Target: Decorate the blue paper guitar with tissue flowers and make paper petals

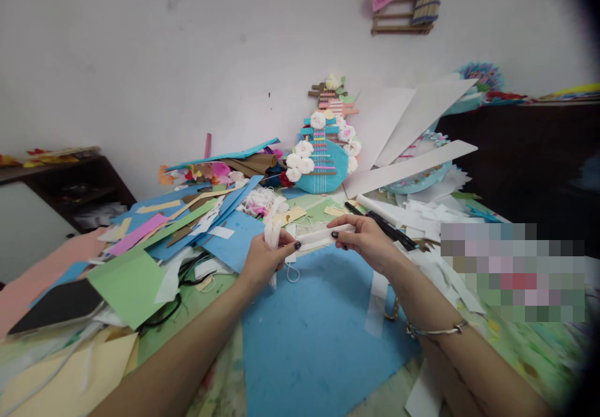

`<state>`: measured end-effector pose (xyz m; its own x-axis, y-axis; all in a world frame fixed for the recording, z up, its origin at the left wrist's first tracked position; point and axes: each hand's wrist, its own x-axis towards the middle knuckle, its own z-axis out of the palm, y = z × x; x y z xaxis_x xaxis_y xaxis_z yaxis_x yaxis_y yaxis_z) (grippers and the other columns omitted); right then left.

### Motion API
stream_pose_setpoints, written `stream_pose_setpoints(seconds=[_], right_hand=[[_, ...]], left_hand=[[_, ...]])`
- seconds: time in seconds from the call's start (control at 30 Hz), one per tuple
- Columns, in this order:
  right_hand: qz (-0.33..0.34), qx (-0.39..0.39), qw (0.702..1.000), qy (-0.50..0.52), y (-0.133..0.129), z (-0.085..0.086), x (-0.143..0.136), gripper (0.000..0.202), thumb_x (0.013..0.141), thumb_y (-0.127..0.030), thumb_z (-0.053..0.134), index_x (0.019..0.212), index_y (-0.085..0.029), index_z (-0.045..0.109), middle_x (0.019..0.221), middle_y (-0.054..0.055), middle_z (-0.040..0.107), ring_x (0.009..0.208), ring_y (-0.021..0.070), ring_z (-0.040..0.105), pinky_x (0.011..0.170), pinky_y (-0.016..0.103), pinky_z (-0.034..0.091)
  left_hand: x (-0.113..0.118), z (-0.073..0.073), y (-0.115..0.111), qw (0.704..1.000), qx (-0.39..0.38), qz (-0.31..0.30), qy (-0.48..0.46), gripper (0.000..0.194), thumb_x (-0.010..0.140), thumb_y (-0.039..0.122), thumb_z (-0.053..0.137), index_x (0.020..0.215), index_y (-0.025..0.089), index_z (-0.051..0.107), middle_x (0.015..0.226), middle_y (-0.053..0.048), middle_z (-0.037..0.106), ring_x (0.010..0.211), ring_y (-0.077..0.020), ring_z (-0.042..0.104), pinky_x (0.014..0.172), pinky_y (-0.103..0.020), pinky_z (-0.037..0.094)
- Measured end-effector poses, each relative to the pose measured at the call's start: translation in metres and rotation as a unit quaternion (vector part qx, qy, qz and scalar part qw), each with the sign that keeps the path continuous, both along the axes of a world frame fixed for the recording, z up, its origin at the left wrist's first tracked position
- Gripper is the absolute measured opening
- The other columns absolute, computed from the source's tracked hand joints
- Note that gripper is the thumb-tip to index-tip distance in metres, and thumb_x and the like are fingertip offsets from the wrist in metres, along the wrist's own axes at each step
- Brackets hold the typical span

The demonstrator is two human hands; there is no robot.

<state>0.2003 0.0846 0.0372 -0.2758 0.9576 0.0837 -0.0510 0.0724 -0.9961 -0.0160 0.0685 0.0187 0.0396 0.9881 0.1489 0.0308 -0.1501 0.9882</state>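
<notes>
Between my hands, above a large blue sheet (323, 342), stretches a soft white strip (319, 237), perhaps folded paper or cloth. My left hand (262, 261) is closed round one end, where white folds stand above the fingers and a tail hangs below. At the other end, my right hand (368, 242) pinches the strip between thumb and fingers. A thin white cord loop (293, 272) shows just below the strip. Black pens (391, 231) lie beyond my right hand, and a clear strip (376, 304) rests on the blue sheet near my right wrist.
A blue lute-shaped craft (328, 160) with white flowers leans against the wall. Coloured paper (131, 286) and a black phone-like slab (56, 307) crowd the left. White boards (407, 170) and paper scraps (450, 279) fill the right.
</notes>
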Motion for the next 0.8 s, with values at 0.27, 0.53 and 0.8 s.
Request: stream_pose_setpoints(seconds=[0.27, 0.53, 0.8], right_hand=[[0.014, 0.011, 1.0, 0.014, -0.0008, -0.0002, -0.0056, 0.02, 0.063, -0.021, 0.07, 0.081, -0.013, 0.065, 0.061, 0.0, 0.059, 0.056, 0.0101, 0.054, 0.053, 0.024, 0.038], [0.034, -0.027, 0.999, 0.027, -0.0021, -0.0011, -0.0091, 0.023, 0.062, -0.024, 0.074, 0.08, -0.014, 0.063, 0.057, 0.001, 0.062, 0.054, 0.0107, 0.059, 0.05, 0.021, 0.042], [0.093, -0.085, 0.991, 0.045, -0.0051, 0.0026, -0.0001, 0.029, 0.067, -0.029, 0.073, 0.088, -0.014, 0.062, 0.063, 0.004, 0.067, 0.048, 0.0104, 0.06, 0.045, 0.02, 0.043]], left_hand=[[0.0023, 0.0037, -0.0032, 0.998, -0.026, -0.059, -0.016, 0.047, 0.064, 0.038, 0.075, 0.099, 0.011, 0.059, 0.058, 0.001, 0.061, 0.033, -0.0011, 0.03, 0.033, -0.016, 0.021], [0.0014, 0.0007, -0.0032, 0.998, -0.032, -0.062, -0.006, 0.035, 0.068, 0.038, 0.071, 0.084, 0.007, 0.065, 0.061, -0.005, 0.065, 0.035, -0.0014, 0.029, 0.034, -0.017, 0.019], [0.0005, 0.0013, -0.0019, 0.991, -0.055, -0.082, -0.094, 0.038, 0.065, 0.032, 0.073, 0.094, 0.008, 0.066, 0.06, -0.004, 0.064, 0.036, 0.0, 0.024, 0.036, -0.017, 0.014]])
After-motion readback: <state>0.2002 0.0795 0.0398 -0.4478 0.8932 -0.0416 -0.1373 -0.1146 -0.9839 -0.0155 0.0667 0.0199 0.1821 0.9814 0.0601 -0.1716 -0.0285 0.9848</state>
